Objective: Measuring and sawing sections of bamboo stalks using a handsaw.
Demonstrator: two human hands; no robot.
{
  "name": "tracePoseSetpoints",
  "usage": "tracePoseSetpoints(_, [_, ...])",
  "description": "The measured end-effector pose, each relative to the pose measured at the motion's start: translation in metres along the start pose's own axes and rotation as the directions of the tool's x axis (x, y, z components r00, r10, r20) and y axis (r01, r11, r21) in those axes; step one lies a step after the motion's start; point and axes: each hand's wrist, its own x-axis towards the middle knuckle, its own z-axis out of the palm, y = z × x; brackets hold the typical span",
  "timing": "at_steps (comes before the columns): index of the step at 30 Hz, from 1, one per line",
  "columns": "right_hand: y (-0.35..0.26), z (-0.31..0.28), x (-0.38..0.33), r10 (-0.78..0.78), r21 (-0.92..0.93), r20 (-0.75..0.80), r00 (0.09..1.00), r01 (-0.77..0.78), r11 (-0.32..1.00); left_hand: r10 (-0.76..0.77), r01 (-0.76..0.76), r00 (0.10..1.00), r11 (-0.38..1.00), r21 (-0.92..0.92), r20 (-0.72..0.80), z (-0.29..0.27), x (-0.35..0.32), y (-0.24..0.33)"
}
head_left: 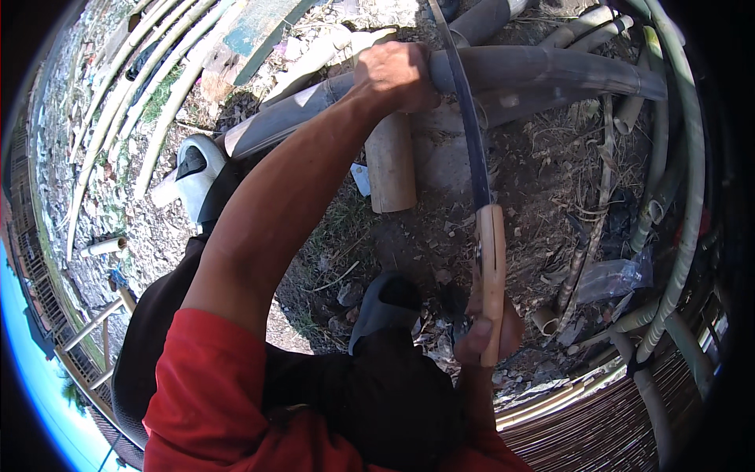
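Note:
A thick grey bamboo pole (543,67) runs across the upper middle, with my left hand (393,75) closed around it. My right hand (491,334), lower down, grips the pale wooden handle of a handsaw (491,259). The saw's long dark blade stretches away from me and crosses the pole just right of my left hand. How deep the teeth sit in the bamboo cannot be made out. Below the pole stands a short, thick bamboo piece (391,169), close to my left hand. My left foot in a grey shoe (197,169) is beside the pole's left end.
Several long bamboo poles (169,102) lie at the upper left, near a weathered board (259,35). Curved green bamboo (692,157) arches along the right side. A clear plastic bag (617,277) rests on leaf-strewn soil. Stacked thin strips (598,433) lie at the lower right.

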Motion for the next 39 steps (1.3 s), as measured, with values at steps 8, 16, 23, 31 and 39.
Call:
tracePoseSetpoints(8, [0.001, 0.035, 0.056, 0.0, 0.019, -0.007, 1.0, 0.0, 1.0, 0.068, -0.065, 0.994, 0.998, 0.026, -0.09, 0.008, -0.005, 0.004])
tracePoseSetpoints(16, [0.003, -0.007, -0.015, 0.015, 0.032, -0.051, 0.999, -0.014, 0.999, -0.024, 0.024, 0.999, 1.0, 0.002, -0.039, 0.011, 0.005, 0.003])
tracePoseSetpoints(23, [-0.007, 0.027, 0.057, 0.125, -0.022, 0.04, 0.991, -0.124, 0.992, 0.045, -0.045, 0.995, 0.999, -0.004, -0.092, 0.003, 0.003, -0.006])
tracePoseSetpoints(31, [-0.006, 0.008, 0.012, 0.03, -0.006, -0.042, 0.999, -0.031, 1.0, 0.008, -0.011, 0.993, 1.0, -0.022, -0.119, 0.025, 0.012, -0.008])
tracePoseSetpoints(39, [-0.004, 0.001, 0.01, 0.063, 0.029, 0.048, 0.997, -0.064, 0.998, 0.087, -0.093, 0.991, 0.994, -0.055, -0.1, 0.017, 0.023, -0.024])
